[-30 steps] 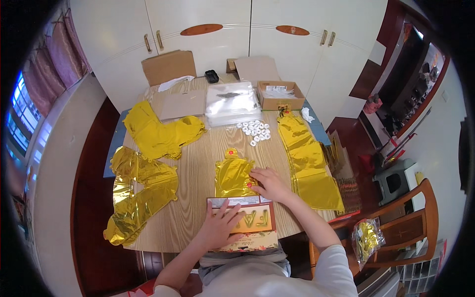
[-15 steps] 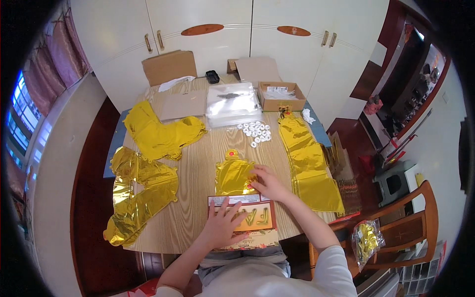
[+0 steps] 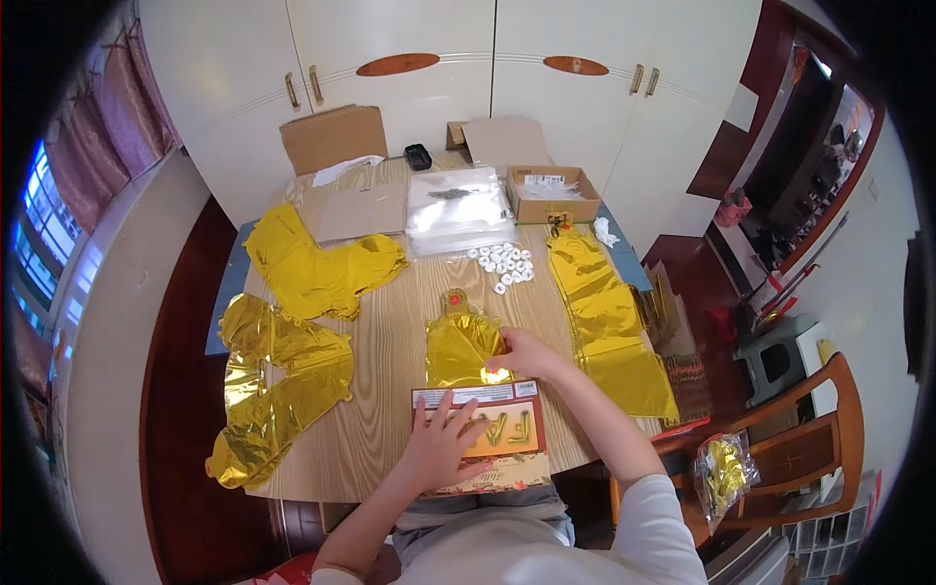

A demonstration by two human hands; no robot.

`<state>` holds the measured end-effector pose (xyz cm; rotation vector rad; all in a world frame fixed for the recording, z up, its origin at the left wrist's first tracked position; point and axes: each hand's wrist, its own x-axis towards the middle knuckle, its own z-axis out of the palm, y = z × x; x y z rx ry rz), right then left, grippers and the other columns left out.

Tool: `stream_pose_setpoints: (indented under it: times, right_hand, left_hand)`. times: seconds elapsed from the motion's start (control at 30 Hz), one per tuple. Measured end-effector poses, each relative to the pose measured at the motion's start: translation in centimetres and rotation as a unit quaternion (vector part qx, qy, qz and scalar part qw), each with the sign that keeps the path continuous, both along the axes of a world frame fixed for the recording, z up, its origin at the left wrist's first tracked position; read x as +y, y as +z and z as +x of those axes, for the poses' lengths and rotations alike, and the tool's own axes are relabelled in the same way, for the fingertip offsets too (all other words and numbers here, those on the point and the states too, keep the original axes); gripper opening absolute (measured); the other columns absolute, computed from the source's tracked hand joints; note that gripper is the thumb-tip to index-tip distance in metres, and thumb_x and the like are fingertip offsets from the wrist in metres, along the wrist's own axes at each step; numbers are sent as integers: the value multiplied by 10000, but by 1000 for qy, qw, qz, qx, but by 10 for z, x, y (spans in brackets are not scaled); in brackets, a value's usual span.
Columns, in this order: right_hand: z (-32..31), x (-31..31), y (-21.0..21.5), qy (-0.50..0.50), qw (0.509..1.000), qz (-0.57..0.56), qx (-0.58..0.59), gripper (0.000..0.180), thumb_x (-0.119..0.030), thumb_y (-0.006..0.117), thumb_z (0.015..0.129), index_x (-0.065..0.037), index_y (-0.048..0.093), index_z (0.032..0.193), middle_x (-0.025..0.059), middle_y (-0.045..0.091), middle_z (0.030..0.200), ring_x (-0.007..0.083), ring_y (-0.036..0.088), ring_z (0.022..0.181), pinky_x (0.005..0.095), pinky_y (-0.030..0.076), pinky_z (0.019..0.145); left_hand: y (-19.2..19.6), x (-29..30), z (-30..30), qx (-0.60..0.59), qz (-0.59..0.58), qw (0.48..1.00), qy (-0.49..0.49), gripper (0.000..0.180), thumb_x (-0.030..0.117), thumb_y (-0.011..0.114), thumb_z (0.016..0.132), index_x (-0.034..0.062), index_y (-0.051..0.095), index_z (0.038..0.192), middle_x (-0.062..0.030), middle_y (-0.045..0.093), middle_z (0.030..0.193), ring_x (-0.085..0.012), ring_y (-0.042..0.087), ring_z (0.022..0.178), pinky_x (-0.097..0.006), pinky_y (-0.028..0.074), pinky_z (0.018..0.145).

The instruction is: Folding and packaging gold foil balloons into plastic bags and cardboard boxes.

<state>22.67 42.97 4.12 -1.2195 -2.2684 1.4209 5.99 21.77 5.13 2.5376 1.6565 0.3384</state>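
A flat gold foil balloon [image 3: 453,353], with a small tab bearing a red spot at its far end, lies in front of me on the table. Pinched at its right edge are the curled fingers of my right hand [image 3: 528,355]. My left hand [image 3: 441,450] rests with spread fingers on a printed cardboard package [image 3: 524,429] picturing gold letters, at the near table edge. The balloon's near end meets the package's far edge; whether it goes under or inside is hidden.
More gold foil balloons lie left [image 3: 292,263], near left [image 3: 283,390] and right [image 3: 604,327]. Several white rings [image 3: 507,261], a stack of clear bags [image 3: 458,214] and an open cardboard box [image 3: 556,205] sit farther back. A wooden chair [image 3: 809,439] holding a bagged foil balloon [image 3: 724,473] stands at right.
My right fingers have closed on the balloon's right edge, and its foil has creased and shifted slightly. My left hand stays in place on the package.
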Motion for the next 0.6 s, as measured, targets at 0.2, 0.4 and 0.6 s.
stream_pose_setpoints:
  times: [0.2,0.4,0.6]
  right_hand:
    - [2,-11,2,28,997,70,28,247,-98,736,788,17,617,972,95,663,790,163,617,722,314,488,669]
    - [-1,-28,-2,36,987,148,46,251,-108,725,787,17,610,971,156,652,802,233,632,727,346,490,683]
    - [-4,-47,6,53,986,155,36,264,-142,722,791,11,604,970,183,642,814,284,634,739,364,488,687]
  left_hand:
    - [5,1,0,11,-12,1000,0,660,627,562,829,216,502,1342,-129,389,1452,-437,254,1377,-735,153,1042]
    - [5,-9,3,17,-27,999,12,672,641,558,826,241,485,1362,-130,360,1468,-443,238,1381,-742,160,1036]
    - [9,-28,7,22,-51,998,32,672,639,559,827,236,489,1360,-140,332,1478,-457,223,1383,-746,156,1034]
